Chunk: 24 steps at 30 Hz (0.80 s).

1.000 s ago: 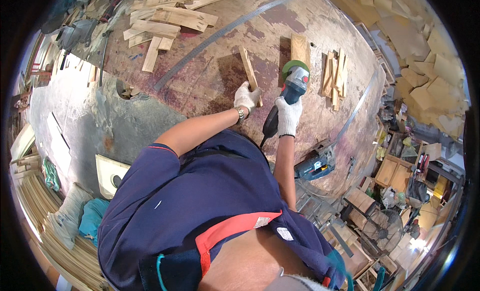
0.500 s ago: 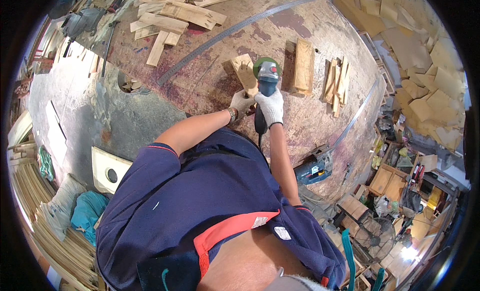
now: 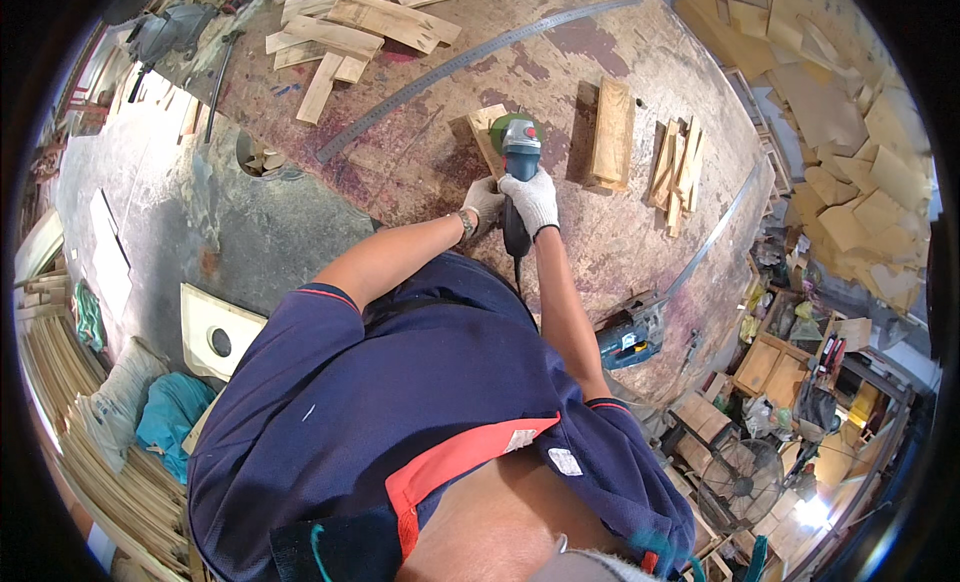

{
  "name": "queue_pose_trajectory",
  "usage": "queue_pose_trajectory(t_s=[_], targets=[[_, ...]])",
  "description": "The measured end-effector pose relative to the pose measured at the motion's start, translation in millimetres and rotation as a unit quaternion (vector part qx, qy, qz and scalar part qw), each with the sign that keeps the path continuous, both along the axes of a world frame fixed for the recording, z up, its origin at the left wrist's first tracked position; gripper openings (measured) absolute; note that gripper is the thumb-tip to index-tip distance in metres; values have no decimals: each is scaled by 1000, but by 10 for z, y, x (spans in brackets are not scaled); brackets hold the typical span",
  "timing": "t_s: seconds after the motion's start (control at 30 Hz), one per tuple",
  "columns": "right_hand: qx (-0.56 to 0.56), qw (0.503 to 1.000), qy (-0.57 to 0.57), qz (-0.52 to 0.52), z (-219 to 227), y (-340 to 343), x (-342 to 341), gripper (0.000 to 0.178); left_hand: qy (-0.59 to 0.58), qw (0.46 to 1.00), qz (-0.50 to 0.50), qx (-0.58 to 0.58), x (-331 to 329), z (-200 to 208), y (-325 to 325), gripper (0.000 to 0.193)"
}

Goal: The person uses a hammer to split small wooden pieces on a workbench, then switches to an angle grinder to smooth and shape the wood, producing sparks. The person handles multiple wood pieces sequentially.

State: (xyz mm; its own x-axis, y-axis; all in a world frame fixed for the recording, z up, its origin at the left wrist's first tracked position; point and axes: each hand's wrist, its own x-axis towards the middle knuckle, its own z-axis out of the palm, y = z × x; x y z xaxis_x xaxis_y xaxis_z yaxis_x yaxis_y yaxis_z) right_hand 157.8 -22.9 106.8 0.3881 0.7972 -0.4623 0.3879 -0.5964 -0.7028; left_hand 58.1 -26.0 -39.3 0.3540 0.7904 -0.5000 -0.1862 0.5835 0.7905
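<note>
An angle grinder [image 3: 522, 162] with a green disc is gripped in my right hand [image 3: 532, 198], which wears a white knitted glove. The disc overlaps the right side of a short wooden board [image 3: 483, 122] on the worktable; whether it touches the wood I cannot tell. My left hand [image 3: 482, 202], gloved too, is closed on the near end of that board, its fingertips partly hidden beside the grinder. The grinder's dark body and cord run back toward me under my right wrist.
A stack of wooden boards [image 3: 611, 134] and a bundle of thin strips [image 3: 677, 170] lie to the right. A long steel ruler [image 3: 440, 79] crosses the table, with loose planks [image 3: 370, 27] beyond it. A blue power tool [image 3: 632, 334] rests near my right elbow.
My right hand and the grinder have shifted slightly left, so the disc now covers more of the board. My left hand keeps its hold at the near end.
</note>
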Motion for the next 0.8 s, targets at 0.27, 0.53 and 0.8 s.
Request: queue_pose_trajectory(t_s=[0.27, 0.53, 0.8], targets=[[2, 1000, 12, 12, -48, 4, 9, 37, 59, 996, -55, 34, -66, -21, 53, 27], [-8, 1000, 16, 14, 22, -4, 14, 40, 14, 999, -30, 32, -64, 102, 21, 31], [-10, 999, 28, 13, -125, 18, 65, 44, 33, 999, -26, 30, -54, 104, 25, 33]])
